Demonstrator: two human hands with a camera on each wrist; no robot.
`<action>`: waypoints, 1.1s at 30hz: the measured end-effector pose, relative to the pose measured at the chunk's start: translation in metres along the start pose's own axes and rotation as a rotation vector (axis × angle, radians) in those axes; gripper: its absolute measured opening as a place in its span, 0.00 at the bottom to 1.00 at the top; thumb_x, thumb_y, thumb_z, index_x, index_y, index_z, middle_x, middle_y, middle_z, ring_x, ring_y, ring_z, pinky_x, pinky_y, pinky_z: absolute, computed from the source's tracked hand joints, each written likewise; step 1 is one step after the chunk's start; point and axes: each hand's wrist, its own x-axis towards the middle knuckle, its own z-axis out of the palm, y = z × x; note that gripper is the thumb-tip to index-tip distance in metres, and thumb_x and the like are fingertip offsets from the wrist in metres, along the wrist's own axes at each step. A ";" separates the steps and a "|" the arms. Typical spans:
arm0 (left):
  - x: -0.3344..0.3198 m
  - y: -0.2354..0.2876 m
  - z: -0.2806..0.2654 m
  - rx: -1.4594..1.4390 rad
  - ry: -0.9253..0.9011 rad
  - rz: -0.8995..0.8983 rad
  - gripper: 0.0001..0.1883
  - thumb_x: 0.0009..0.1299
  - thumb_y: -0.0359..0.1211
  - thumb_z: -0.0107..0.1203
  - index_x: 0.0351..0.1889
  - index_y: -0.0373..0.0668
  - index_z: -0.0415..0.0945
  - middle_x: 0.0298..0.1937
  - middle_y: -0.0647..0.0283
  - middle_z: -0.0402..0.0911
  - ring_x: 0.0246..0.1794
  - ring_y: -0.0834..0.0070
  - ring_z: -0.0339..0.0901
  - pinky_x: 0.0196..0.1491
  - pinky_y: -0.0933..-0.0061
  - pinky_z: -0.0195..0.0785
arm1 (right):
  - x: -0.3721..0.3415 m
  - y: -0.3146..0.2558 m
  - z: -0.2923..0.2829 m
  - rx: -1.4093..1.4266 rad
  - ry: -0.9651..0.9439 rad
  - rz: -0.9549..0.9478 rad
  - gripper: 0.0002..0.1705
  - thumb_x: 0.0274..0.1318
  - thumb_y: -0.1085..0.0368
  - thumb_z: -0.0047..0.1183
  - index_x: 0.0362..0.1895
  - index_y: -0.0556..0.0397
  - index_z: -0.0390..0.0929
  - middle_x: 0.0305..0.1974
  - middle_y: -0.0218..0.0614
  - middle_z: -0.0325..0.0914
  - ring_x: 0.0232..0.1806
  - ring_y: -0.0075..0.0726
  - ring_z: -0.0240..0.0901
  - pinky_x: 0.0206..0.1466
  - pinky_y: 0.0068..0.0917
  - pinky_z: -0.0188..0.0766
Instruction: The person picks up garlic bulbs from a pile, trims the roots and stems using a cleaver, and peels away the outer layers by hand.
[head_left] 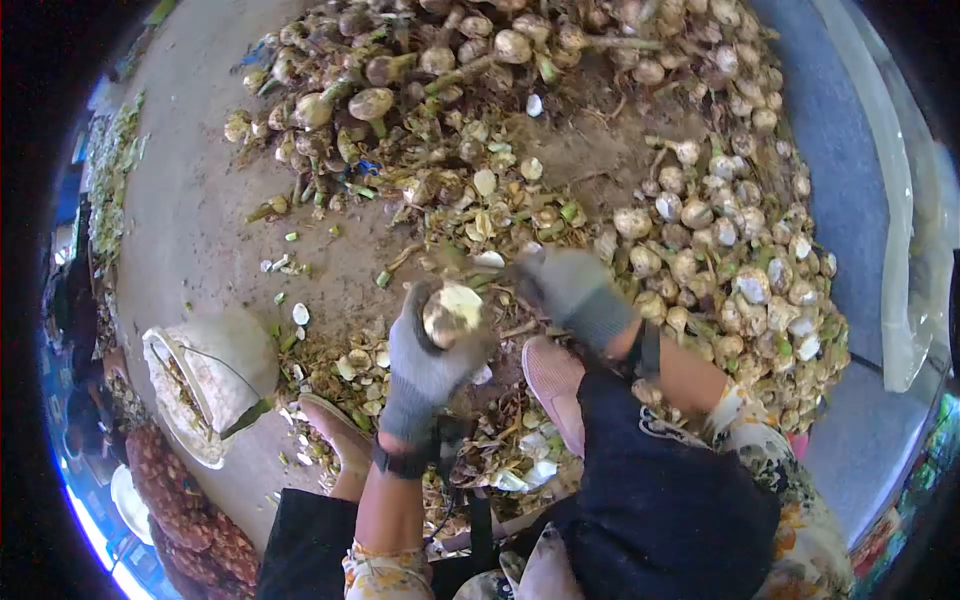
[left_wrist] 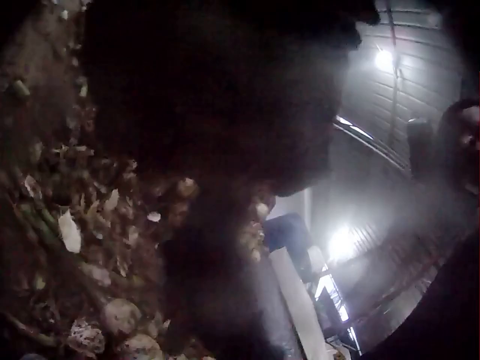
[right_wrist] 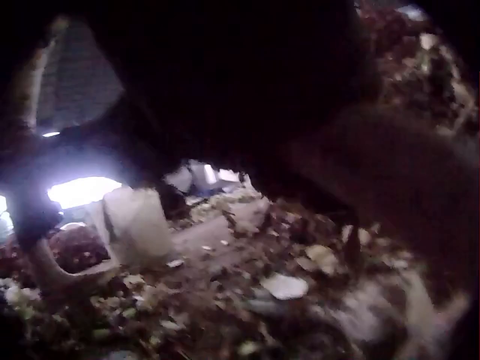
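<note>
In the head view my left hand (head_left: 425, 350), in a grey knit glove, grips a round, earthy bulb (head_left: 452, 313) with a pale cut face turned up. My right hand (head_left: 572, 287), also gloved and blurred by motion, is just right of it, apart from the bulb. Its fingers are smeared, and I cannot tell whether it holds something. Trimmed scraps and pale cut slices (head_left: 489, 259) lie on the ground around both hands. The wrist views are mostly dark, with the hands hidden in shadow.
A heap of stalked bulbs (head_left: 437, 60) spreads ahead, and trimmed bulbs (head_left: 720, 270) are piled at right. A white bucket (head_left: 235, 365) lies on its side at left, beyond a pink shoe (head_left: 335, 430). Red net sacks (head_left: 180, 490) stand behind it. Another pink shoe (head_left: 553, 385) is below my right hand.
</note>
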 end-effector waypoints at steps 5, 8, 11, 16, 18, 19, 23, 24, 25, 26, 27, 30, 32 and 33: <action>0.008 -0.015 0.009 -0.193 0.132 0.015 0.35 0.51 0.32 0.68 0.55 0.33 0.63 0.49 0.57 0.74 0.48 0.71 0.74 0.51 0.74 0.68 | -0.014 0.033 -0.020 0.124 0.276 0.382 0.12 0.53 0.58 0.50 0.38 0.51 0.72 0.28 0.49 0.76 0.29 0.57 0.74 0.31 0.46 0.70; 0.028 -0.034 0.008 -0.159 0.159 0.028 0.35 0.55 0.31 0.67 0.57 0.37 0.59 0.49 0.57 0.73 0.49 0.72 0.73 0.51 0.72 0.68 | -0.025 0.019 -0.013 0.588 0.434 0.173 0.18 0.51 0.56 0.53 0.44 0.51 0.73 0.28 0.48 0.77 0.29 0.54 0.76 0.34 0.42 0.71; 0.029 -0.001 0.030 -0.497 0.018 -0.009 0.26 0.60 0.25 0.59 0.55 0.43 0.59 0.47 0.57 0.74 0.44 0.73 0.75 0.48 0.74 0.72 | -0.033 0.017 0.051 0.933 0.318 -0.040 0.18 0.51 0.56 0.56 0.43 0.53 0.74 0.27 0.39 0.77 0.27 0.43 0.76 0.33 0.37 0.72; 0.043 0.076 0.117 -0.057 -0.174 0.642 0.39 0.48 0.35 0.67 0.59 0.47 0.62 0.47 0.59 0.76 0.50 0.65 0.73 0.50 0.62 0.66 | -0.046 0.039 0.051 1.519 0.146 0.211 0.16 0.53 0.58 0.57 0.42 0.55 0.74 0.26 0.31 0.76 0.27 0.30 0.74 0.30 0.30 0.71; 0.101 0.064 0.100 0.676 -0.080 0.663 0.31 0.50 0.35 0.62 0.56 0.46 0.67 0.44 0.59 0.77 0.49 0.62 0.71 0.50 0.57 0.62 | -0.059 0.052 0.041 1.775 0.095 0.417 0.15 0.53 0.59 0.57 0.41 0.55 0.74 0.26 0.29 0.75 0.27 0.26 0.74 0.29 0.27 0.70; 0.138 0.035 0.086 1.074 -0.065 0.580 0.27 0.52 0.35 0.59 0.53 0.46 0.70 0.43 0.59 0.77 0.48 0.60 0.70 0.50 0.54 0.60 | -0.057 0.062 0.031 1.498 0.124 0.645 0.12 0.54 0.62 0.57 0.40 0.55 0.75 0.26 0.29 0.75 0.27 0.20 0.71 0.28 0.22 0.68; 0.195 -0.049 0.021 1.675 -0.091 0.238 0.30 0.60 0.36 0.53 0.63 0.46 0.62 0.50 0.54 0.76 0.56 0.59 0.68 0.56 0.50 0.58 | -0.059 0.077 0.051 1.394 0.102 0.612 0.15 0.54 0.61 0.58 0.39 0.58 0.75 0.28 0.29 0.77 0.27 0.21 0.70 0.30 0.23 0.69; 0.194 -0.042 0.014 1.585 -0.120 0.192 0.29 0.61 0.36 0.52 0.62 0.45 0.62 0.52 0.54 0.75 0.56 0.58 0.68 0.57 0.49 0.58 | -0.058 0.064 0.050 1.379 0.159 0.617 0.18 0.53 0.59 0.58 0.42 0.59 0.74 0.29 0.31 0.78 0.27 0.23 0.71 0.32 0.24 0.70; 0.191 -0.037 0.007 1.495 -0.154 0.142 0.28 0.61 0.35 0.51 0.62 0.44 0.63 0.54 0.55 0.74 0.56 0.57 0.68 0.57 0.49 0.57 | -0.054 0.058 0.046 1.286 0.159 0.585 0.18 0.53 0.58 0.58 0.42 0.58 0.75 0.29 0.33 0.78 0.27 0.24 0.72 0.33 0.25 0.70; 0.187 -0.035 0.000 1.406 -0.186 0.090 0.27 0.62 0.34 0.50 0.61 0.44 0.63 0.57 0.56 0.73 0.56 0.56 0.68 0.58 0.49 0.57 | -0.049 0.053 0.037 1.195 0.156 0.554 0.18 0.53 0.57 0.58 0.42 0.58 0.75 0.29 0.35 0.78 0.28 0.26 0.72 0.34 0.25 0.70; 0.179 -0.044 -0.008 1.073 -0.168 0.134 0.27 0.62 0.31 0.49 0.62 0.43 0.62 0.57 0.55 0.72 0.56 0.57 0.69 0.58 0.51 0.58 | -0.044 0.045 0.027 1.110 0.154 0.526 0.18 0.53 0.57 0.57 0.42 0.57 0.75 0.29 0.36 0.79 0.28 0.28 0.73 0.34 0.26 0.70; 0.129 -0.065 -0.022 0.227 -0.105 0.168 0.30 0.59 0.21 0.48 0.62 0.40 0.57 0.56 0.54 0.70 0.52 0.63 0.72 0.52 0.65 0.67 | -0.020 0.013 -0.012 0.626 0.339 0.210 0.18 0.51 0.56 0.54 0.44 0.51 0.73 0.29 0.40 0.78 0.31 0.41 0.76 0.36 0.36 0.72; 0.090 -0.040 -0.017 -0.149 -0.159 0.021 0.31 0.59 0.23 0.51 0.63 0.40 0.55 0.56 0.54 0.70 0.52 0.69 0.72 0.49 0.69 0.69 | -0.006 -0.006 -0.030 0.356 0.401 0.032 0.20 0.48 0.57 0.54 0.46 0.49 0.72 0.31 0.39 0.76 0.33 0.43 0.76 0.37 0.39 0.72; 0.073 -0.028 -0.016 -0.340 -0.182 -0.055 0.32 0.59 0.24 0.53 0.63 0.40 0.55 0.56 0.54 0.69 0.52 0.72 0.73 0.48 0.71 0.70 | -0.001 -0.015 -0.033 0.249 0.440 -0.058 0.21 0.47 0.57 0.55 0.47 0.48 0.72 0.32 0.38 0.75 0.34 0.43 0.75 0.38 0.40 0.72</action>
